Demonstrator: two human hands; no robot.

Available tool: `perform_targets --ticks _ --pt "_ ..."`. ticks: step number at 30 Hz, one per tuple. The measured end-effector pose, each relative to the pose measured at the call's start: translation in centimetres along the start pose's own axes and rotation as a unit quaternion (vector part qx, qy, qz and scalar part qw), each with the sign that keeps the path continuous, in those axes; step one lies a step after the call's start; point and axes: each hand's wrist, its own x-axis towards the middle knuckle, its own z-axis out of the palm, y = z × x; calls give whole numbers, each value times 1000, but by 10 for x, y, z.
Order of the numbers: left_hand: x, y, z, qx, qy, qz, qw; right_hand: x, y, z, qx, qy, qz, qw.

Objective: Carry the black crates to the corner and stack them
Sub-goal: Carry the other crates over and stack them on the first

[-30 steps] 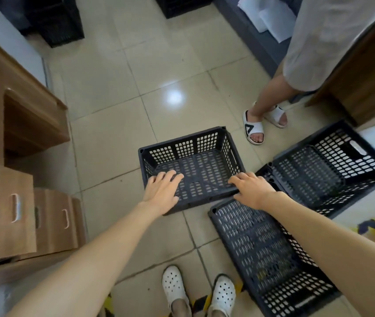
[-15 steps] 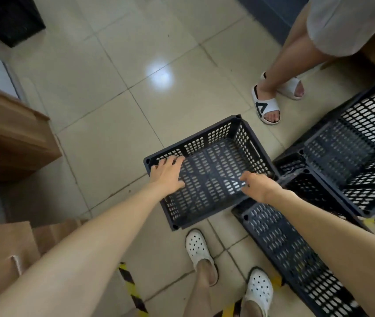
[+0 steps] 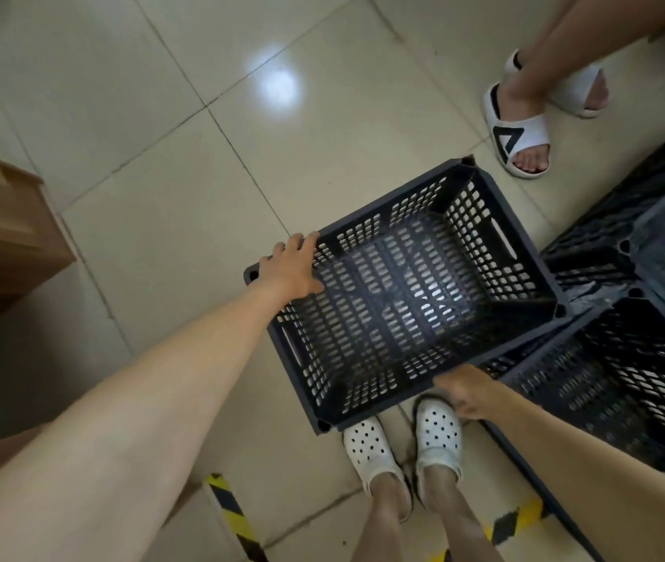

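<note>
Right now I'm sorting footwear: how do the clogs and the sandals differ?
The clogs are closed-toe, dotted with holes; the sandals are open-toed slides, one showing a black triangle mark. The clogs sit beside the held crate, near edge; the sandals stand beyond its far corner. Both pairs are white.

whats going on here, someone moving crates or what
A person is holding an empty black perforated crate by two opposite rims: the left hand grips the far-left edge, the right hand the near-right edge. It sits above their white clogs. More black crates sit on the tiled floor to the right, and a second person in white slides stands nearby.
</note>
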Motion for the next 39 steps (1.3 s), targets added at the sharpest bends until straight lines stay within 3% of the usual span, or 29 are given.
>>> perform_targets --ticks 7,13,16,19,26,31,39 --pt "60 -9 18 -72 -37 -43 996 24 -14 -2 243 -46 125 961" --pt "81 7 11 -206 -61 -75 974 35 -21 -9 425 -38 179 887" --pt "87 9 2 -216 -95 -107 966 36 -23 -13 472 -37 192 859" --pt "83 7 6 -242 -109 -132 955 29 -12 -11 471 -24 188 861" --pt "46 2 0 -314 -25 -148 938 1 -10 -25 435 -1 147 888" --pt "9 -13 -47 -346 57 -166 922 -40 -35 -29 403 -38 103 908" --pt "-97 -54 -146 -271 109 -166 942 -145 -71 -37 344 -54 15 937"
